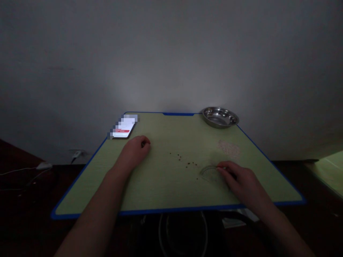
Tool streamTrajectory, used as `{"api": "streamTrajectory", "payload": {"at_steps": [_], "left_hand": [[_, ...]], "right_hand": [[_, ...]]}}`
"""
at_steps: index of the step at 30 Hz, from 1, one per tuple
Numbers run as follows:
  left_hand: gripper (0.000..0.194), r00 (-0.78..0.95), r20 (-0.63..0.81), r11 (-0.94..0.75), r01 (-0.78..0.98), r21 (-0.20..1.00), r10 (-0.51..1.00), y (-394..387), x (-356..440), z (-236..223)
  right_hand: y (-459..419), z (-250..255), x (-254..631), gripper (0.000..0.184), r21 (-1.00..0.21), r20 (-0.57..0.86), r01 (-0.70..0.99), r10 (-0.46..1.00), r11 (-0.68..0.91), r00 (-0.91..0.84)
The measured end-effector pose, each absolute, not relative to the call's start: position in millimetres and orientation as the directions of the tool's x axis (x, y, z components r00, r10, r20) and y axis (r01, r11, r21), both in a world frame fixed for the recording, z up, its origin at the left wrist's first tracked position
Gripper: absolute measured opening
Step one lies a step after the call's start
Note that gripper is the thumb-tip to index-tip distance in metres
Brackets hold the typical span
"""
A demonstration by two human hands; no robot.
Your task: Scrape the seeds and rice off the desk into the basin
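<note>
My left hand [138,148] rests on the table, its fingers curled closed; whether anything is inside is hidden. My right hand [238,178] pinches the edge of a thin, clear, curved object [207,170] between thumb and forefinger, low over the table. Its kind is hard to make out in the dim light. Several small dark reddish-brown bits [189,163], like beans or beads, lie scattered between the two hands. Beyond my right hand is a thin spread of pale, fine grains [229,148].
A shiny steel bowl [220,123] stands at the table's back right corner. A lit phone [124,128] lies at the back left. The light green table [160,192] has a blue rim and stands against a grey wall. Cables and a plug [77,154] are at the left.
</note>
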State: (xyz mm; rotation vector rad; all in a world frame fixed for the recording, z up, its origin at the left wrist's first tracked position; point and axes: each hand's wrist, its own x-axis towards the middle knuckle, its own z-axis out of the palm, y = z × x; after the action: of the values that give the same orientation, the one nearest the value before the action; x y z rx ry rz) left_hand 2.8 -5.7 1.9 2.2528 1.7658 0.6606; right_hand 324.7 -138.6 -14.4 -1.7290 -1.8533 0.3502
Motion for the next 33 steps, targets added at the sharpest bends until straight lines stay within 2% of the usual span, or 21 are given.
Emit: {"api": "streamTrajectory", "payload": {"at_steps": [5,18,25,33], "left_hand": [[0.022,0.165,0.209,-0.241,0.875,0.420,0.964,-5.6,3.5,2.2],[0.022,0.173,0.220,-0.255,0.864,0.434,0.960,-5.6,3.4,1.5],[0.022,0.168,0.212,-0.247,0.867,0.433,0.963,-5.7,4.0,1.9],[0.021,0.187,0.218,-0.266,0.863,0.430,0.958,-4.7,4.4,1.9]], "right_hand": [[-139.6,-11.7,323.5,0.024,-0.597,0.205,0.779,0.975,0.192,-0.083],[-142.0,-14.8,328.3,0.027,-0.603,0.225,0.786,0.974,0.140,-0.001],[-142.9,-13.8,325.0,0.025,-0.630,0.164,0.755,0.981,0.183,-0.102],[-150.2,-11.0,325.7,0.026,-0.642,0.164,0.743,0.980,0.191,-0.111]]}}
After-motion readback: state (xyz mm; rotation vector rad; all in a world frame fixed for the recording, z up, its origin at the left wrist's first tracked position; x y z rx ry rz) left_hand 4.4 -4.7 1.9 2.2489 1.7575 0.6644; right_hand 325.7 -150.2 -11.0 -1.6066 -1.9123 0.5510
